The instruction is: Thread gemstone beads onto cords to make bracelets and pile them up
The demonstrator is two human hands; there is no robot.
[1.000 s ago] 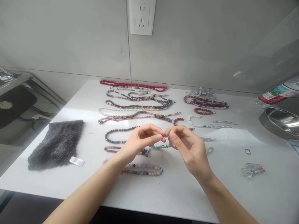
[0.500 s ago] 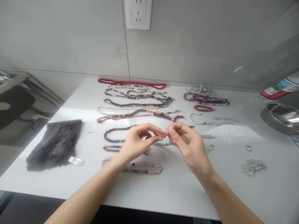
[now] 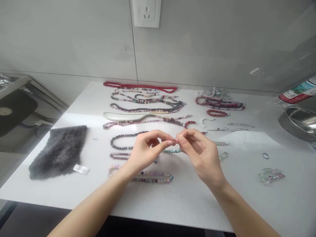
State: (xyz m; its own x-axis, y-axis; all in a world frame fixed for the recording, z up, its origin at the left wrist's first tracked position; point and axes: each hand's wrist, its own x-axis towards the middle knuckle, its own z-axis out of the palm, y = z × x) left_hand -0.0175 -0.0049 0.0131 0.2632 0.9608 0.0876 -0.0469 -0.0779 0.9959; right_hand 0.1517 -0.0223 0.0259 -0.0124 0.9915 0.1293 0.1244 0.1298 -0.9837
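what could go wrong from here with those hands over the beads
Whatever the fingertips of the left hand and right hand may be pinching is too small to make out; it could slip onto the table and get lost. The turquoise bead strand lies partly hidden by the hands, so a knuckle might knock it. The left forearm blocks part of the pastel bead strand; if lowered, it might drag those beads.

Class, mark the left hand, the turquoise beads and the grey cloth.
Left hand (image 3: 147,149): head view, middle of hand.
Turquoise beads (image 3: 172,151): head view, visible stretch.
Grey cloth (image 3: 59,153): head view, furry middle.
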